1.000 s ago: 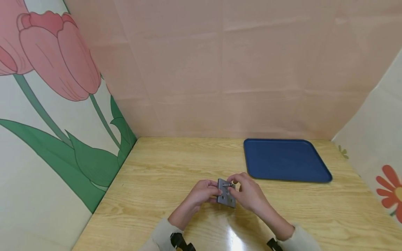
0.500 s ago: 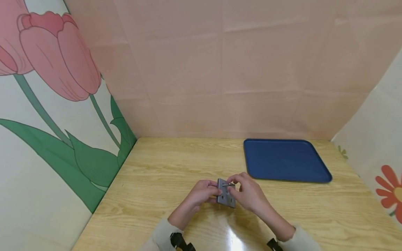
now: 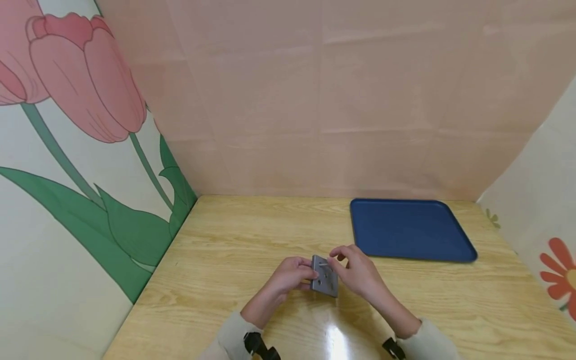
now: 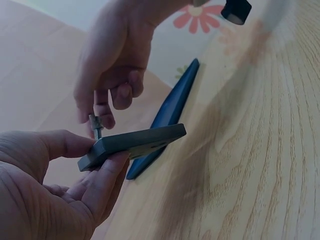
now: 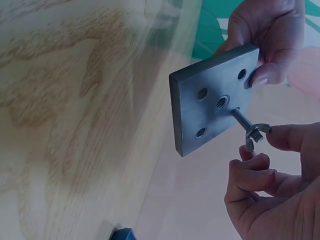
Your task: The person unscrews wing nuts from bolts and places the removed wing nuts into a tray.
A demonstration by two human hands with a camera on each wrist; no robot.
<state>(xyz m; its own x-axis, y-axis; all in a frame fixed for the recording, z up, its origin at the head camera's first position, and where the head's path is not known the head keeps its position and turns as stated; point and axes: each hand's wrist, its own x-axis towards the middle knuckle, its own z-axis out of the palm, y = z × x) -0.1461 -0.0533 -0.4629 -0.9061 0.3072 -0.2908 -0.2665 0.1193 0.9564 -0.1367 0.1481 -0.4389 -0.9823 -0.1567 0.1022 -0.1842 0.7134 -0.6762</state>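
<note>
A square grey metal plate (image 3: 325, 284) is held up above the table, tilted, pinched along its left edge by my left hand (image 3: 290, 275). Several holes pierce it, with a larger threaded one in the middle, as the right wrist view shows. Out of a hole near the left hand sticks a threaded bolt (image 5: 241, 118). A wing nut (image 5: 255, 133) sits on the bolt near its free end, apart from the plate. My right hand (image 3: 360, 274) has its thumb against one wing and curled fingers at the other side, holding the nut.
A blue tray (image 3: 409, 230) lies on the wood-grain table (image 3: 234, 240) at the back right. A pinkish sheet (image 3: 315, 125) hangs behind, and flower-printed panels (image 3: 67, 225) stand at the sides. Dark straps (image 3: 261, 346) are on both sleeves.
My right hand's thumb and index finger have shifted their position at the wing nut, the thumb moving up. My left hand and the plate have stayed nearly still.
</note>
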